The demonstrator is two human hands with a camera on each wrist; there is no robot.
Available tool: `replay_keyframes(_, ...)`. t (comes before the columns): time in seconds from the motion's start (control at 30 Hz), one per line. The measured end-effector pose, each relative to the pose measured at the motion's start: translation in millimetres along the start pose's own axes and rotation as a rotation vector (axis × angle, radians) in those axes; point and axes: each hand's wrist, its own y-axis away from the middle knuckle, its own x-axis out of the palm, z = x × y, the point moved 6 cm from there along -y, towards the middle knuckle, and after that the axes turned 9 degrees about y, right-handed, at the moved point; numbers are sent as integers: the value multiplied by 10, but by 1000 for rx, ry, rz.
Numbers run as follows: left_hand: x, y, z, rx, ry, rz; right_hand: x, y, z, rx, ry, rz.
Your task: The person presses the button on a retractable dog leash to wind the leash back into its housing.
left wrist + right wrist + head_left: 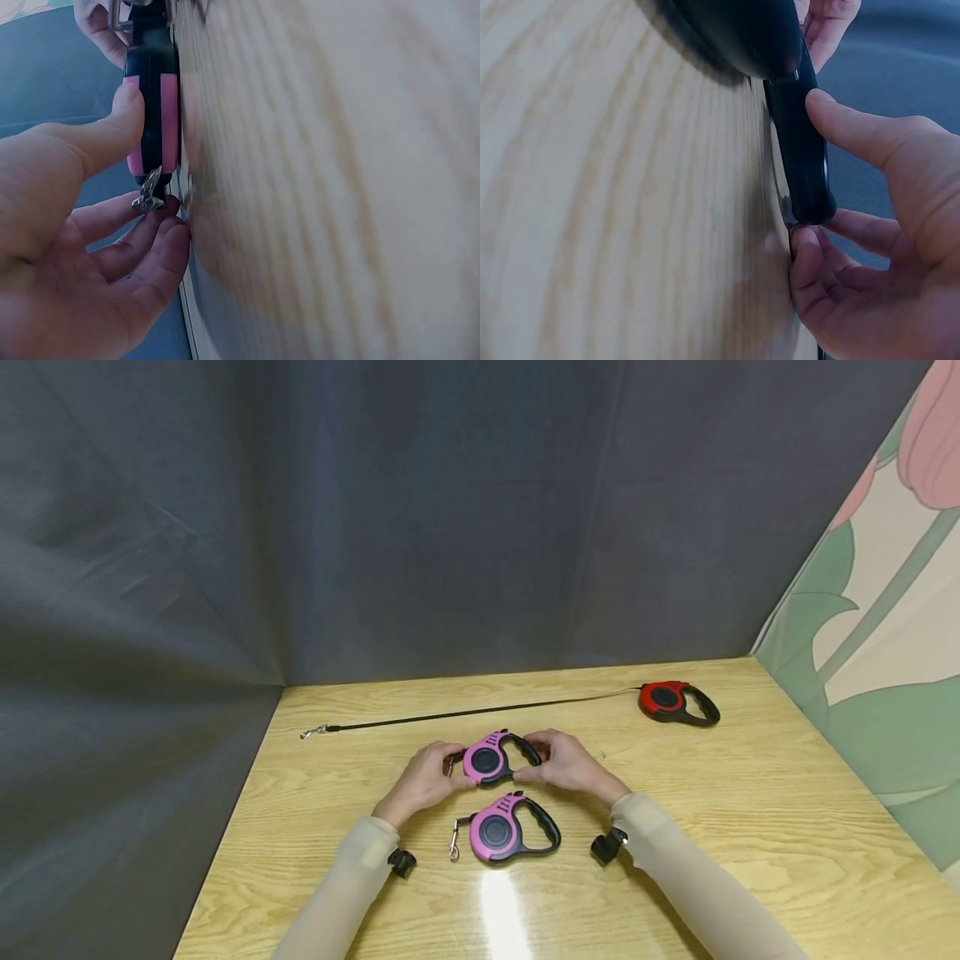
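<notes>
Both hands hold a pink and black retractable dog leash (486, 761) at the middle of the table. My left hand (424, 782) grips the casing end, thumb on its near edge and fingers on the far side, beside a metal clip (149, 196). On the black handle, my right hand (568, 763) has its thumb (847, 124) at the near side and curled fingers at the far side. A second pink retractable leash (495, 832) lies just nearer, between the forearms, its metal clip (453, 843) hanging out to the left.
A red and black retractable leash (663, 698) lies at the back right. Its cord (465, 712) runs pulled out to the left, ending in a silver clip (313, 732). Dark cloth (487, 527) stands behind the wooden table (300, 877); a flowered panel (870, 635) is at right.
</notes>
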Motion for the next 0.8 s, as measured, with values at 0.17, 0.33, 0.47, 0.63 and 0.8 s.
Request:
replay_keyframes(0.17,-78,49,73,8,13,12,-41,24,-69,42,-114,-14)
replay_keyframes(0.33,-266,118,165,31,43,-57,-215,42,-219,72,-204,-142)
replay_keyframes(0.47,-396,157,235,41,48,-119,-362,67,-355,87,-179,-203)
replay_keyframes(0.63,-496,170,296,33,42,-171,-506,107,-481,89,-122,-232)
replay_keyframes(0.8,-620,200,370,0,25,-217,-663,122,-605,95,-48,-262)
